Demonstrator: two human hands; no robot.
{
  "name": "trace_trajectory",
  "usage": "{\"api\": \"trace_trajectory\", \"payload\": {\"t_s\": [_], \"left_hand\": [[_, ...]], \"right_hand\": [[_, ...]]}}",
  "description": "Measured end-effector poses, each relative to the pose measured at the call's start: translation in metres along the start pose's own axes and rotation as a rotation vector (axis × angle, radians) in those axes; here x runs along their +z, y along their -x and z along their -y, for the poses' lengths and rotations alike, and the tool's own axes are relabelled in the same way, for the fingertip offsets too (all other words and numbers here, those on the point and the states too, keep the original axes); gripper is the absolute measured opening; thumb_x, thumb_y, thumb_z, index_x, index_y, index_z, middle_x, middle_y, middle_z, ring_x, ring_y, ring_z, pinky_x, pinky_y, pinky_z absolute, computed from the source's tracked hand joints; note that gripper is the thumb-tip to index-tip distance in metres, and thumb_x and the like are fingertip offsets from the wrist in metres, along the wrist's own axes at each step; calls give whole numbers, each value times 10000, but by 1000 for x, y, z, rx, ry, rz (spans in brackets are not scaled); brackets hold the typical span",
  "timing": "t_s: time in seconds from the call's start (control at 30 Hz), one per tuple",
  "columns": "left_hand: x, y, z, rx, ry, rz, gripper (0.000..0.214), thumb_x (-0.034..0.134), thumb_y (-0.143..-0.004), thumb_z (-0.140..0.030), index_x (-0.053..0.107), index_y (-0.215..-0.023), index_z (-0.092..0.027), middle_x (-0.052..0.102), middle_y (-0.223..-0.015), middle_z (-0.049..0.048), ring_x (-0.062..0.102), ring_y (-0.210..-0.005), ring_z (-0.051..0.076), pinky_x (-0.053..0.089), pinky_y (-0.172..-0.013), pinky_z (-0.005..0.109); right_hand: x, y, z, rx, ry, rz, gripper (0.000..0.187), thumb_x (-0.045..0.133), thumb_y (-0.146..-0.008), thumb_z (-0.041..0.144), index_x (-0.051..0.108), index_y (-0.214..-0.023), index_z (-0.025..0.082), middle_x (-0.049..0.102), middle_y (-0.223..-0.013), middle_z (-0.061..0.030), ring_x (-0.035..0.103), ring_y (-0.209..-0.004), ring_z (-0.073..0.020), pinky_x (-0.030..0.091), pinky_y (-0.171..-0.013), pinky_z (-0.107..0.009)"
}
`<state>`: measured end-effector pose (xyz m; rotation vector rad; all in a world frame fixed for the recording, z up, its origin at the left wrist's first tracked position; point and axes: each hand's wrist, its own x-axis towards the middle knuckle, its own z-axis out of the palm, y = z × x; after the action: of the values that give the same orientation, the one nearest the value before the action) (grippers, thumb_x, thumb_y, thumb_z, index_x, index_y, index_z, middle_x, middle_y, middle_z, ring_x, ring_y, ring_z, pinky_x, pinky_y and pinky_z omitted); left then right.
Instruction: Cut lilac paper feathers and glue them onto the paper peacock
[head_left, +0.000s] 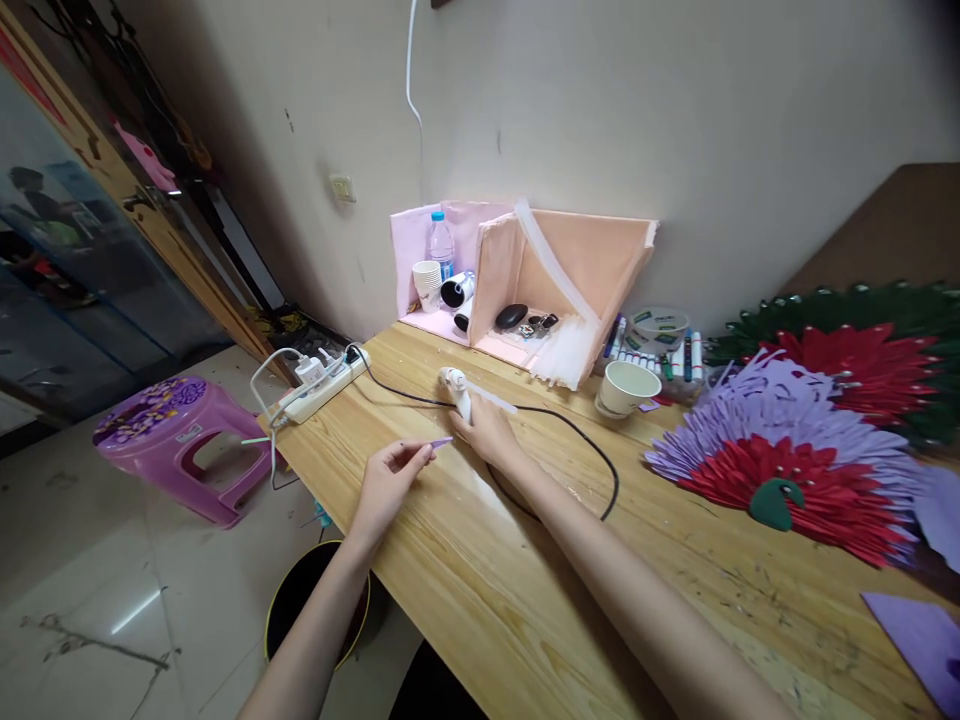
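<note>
Between its thumb and fingers, my left hand (394, 475) pinches a small pointed strip of purple paper (441, 442) above the table's left side. My right hand (487, 432) is wrapped round a white glue gun (459, 390) just beyond it, with a translucent glue stick (491, 397) sticking out behind. The gun's nozzle is hard to make out. A black cord (611, 455) loops over the tabletop beside my right forearm. To the right lies a fan-shaped paper craft (810, 460) of purple and red strips with a green bird-like head.
A power strip (326, 387) sits on the left table edge. At the back stand a pink-and-peach box (574, 260) holding cups, a bottle and glue sticks, and a paper cup (628, 388). A pink stool (187, 440) and a black bin (319, 600) are on the floor.
</note>
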<state>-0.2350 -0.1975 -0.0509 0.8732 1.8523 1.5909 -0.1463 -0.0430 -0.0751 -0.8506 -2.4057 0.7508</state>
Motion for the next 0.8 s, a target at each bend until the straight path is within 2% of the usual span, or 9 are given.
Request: {"api": "trace_trajectory", "payload": {"t_s": [0.07, 0.13, 0.2, 0.27, 0.33, 0.4, 0.57, 0.8], "left_hand": [[6, 5, -6, 31, 4, 75, 241, 672, -691, -373, 694, -797, -159, 692, -780, 60, 624, -766, 181, 478, -741, 278], [17, 9, -12, 73, 20, 165, 212, 647, -724, -362, 694, -792, -166, 690, -800, 61, 620, -786, 180, 476, -757, 278], [31, 11, -20, 112, 62, 281, 187, 632, -747, -347, 688, -771, -170, 687, -800, 59, 617, -787, 175, 474, -758, 273], [50, 14, -29, 141, 123, 427, 176, 628, -753, -340, 677, -737, -172, 678, -760, 51, 613, -750, 165, 473, -734, 268], [73, 17, -38, 155, 176, 588, 193, 635, -744, -353, 664, -696, -168, 660, -711, 43, 606, -708, 158, 470, -706, 269], [96, 21, -47, 144, 190, 741, 237, 645, -725, -390, 656, -663, -162, 654, -701, 48, 605, -696, 165, 466, -693, 279], [141, 29, -62, 103, 79, 1047, 303, 639, -705, -460, 683, -698, -161, 682, -735, 70, 613, -704, 183, 463, -681, 287], [173, 36, -75, 120, -20, 1342, 230, 639, -726, -378, 717, -738, -162, 687, -739, 72, 620, -704, 190, 478, -690, 284]], "right_hand": [[-19, 13, -5, -34, -21, 42, 285, 534, -808, 346, 574, -1018, 157, 594, -981, -113, 484, -955, -244, 366, -828, -365], [-48, 32, -11, -39, -47, 24, 269, 537, -811, 326, 591, -1010, 152, 584, -1010, -116, 469, -1005, -248, 370, -858, -386], [-80, 56, -15, -26, -158, 51, 198, 493, -842, 283, 623, -925, 160, 607, -944, -91, 521, -920, -209, 410, -809, -354], [-112, 82, -15, -1, -382, 131, 197, 509, -841, 313, 629, -897, 167, 629, -888, -64, 567, -805, -169, 449, -718, -305], [-139, 106, -13, -23, -537, 129, 186, 564, -812, 334, 635, -868, 172, 628, -850, -47, 579, -784, -156, 461, -692, -283], [-161, 127, -11, -54, -600, 104, 168, 578, -807, 321, 643, -872, 180, 628, -848, -41, 583, -782, -148, 467, -701, -281], [-200, 160, -19, -164, -506, 117, 162, 564, -823, 305, 677, -873, 200, 622, -839, -40, 575, -793, -147, 468, -742, -303], [-227, 190, -31, -209, -454, 225, 136, 586, -806, 291, 689, -858, 219, 608, -854, -25, 566, -793, -131, 464, -734, -278]]}}
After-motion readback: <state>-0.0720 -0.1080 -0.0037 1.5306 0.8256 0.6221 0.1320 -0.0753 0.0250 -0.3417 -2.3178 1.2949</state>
